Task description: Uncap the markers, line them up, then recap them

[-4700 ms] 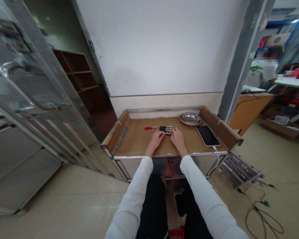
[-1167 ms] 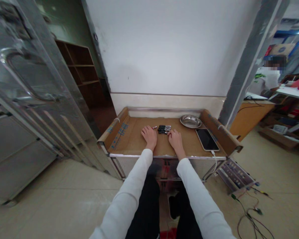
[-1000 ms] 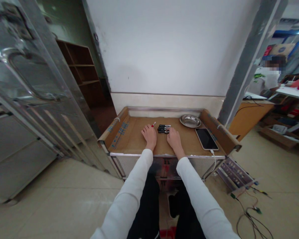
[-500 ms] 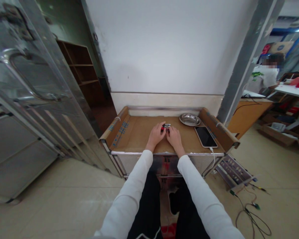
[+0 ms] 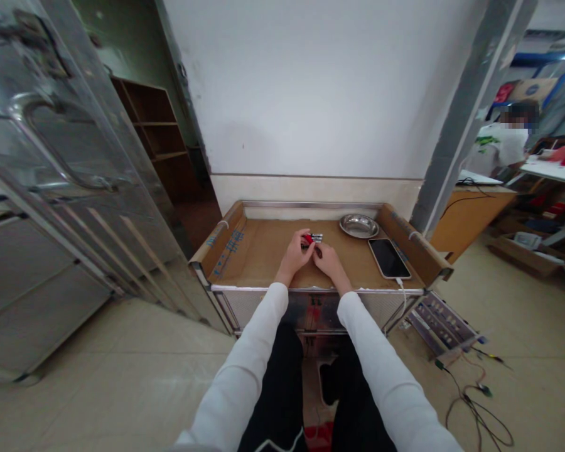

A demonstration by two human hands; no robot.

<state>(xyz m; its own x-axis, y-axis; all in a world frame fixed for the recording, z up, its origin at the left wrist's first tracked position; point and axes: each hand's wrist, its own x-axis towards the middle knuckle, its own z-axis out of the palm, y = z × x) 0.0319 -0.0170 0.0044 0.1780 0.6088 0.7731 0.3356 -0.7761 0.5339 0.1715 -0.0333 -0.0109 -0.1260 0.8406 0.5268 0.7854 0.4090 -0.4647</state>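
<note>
My left hand is closed around a small bundle of short red and black sticks with whitish or silvery ends pointing right. They are too small to name surely. Close beside it, my right hand has its fingers curled into a pinch, the fingertips meeting those of the left hand. Something dark shows at the right fingertips, but I cannot make it out. Both hands are over the middle of the cardboard-covered table.
A shiny metal dish stands at the back right, with a phone on a white cable in front of it. Raised cardboard sides border the table. A metal door is at left; cables lie on the floor at right.
The right fingers have curled in and drawn slightly back toward me. More of the red and black sticks now shows beside the left hand.
</note>
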